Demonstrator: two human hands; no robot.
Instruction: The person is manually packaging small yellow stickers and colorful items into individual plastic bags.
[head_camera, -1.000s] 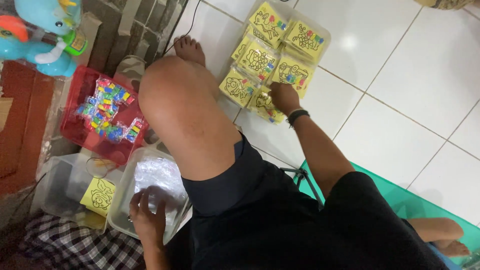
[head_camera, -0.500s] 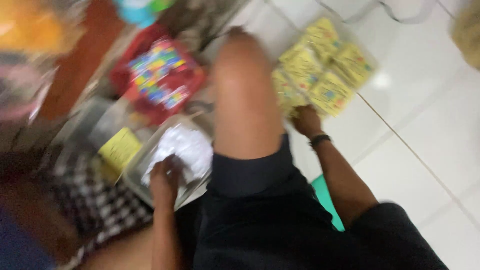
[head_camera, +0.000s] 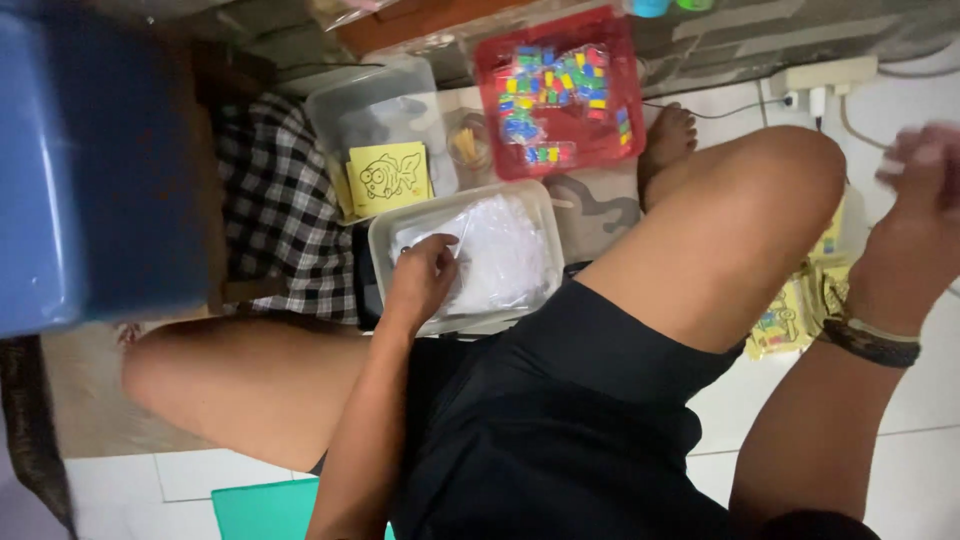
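A person sits on the floor, seen from above, knees bent, in dark shorts. The left hand (head_camera: 425, 275) reaches down into a clear plastic tub (head_camera: 385, 235) that lies just in front of the lap. The tub holds a heap of clear plastic sleeves (head_camera: 500, 255). The fingers curl downward onto the left part of the heap, touching it; whether the grip has closed on a sleeve cannot be told, since the fingertips are hidden under the hand.

The right hand (head_camera: 925, 165) is raised at the right edge of the view, blurred with motion. A dark braided band sits on its wrist. Its grip cannot be read, and nothing can be made out in it.

Farther off stands a second clear tub (head_camera: 375, 105) with a yellow card showing a fish drawing (head_camera: 390, 178) leaning at its near edge. To the right of that is a red tray (head_camera: 610, 150) filled with small coloured pieces. More yellow picture cards (head_camera: 785, 320) lie on the white tiles under the right forearm. A checked cloth (head_camera: 280, 215) lies left of the tubs, beside a large blue bin (head_camera: 95, 160).

Likely risks: the thin sleeves look slippery and cling together, so several could lift at once or one could slide free. The raised knee is close to the tub and could nudge it.
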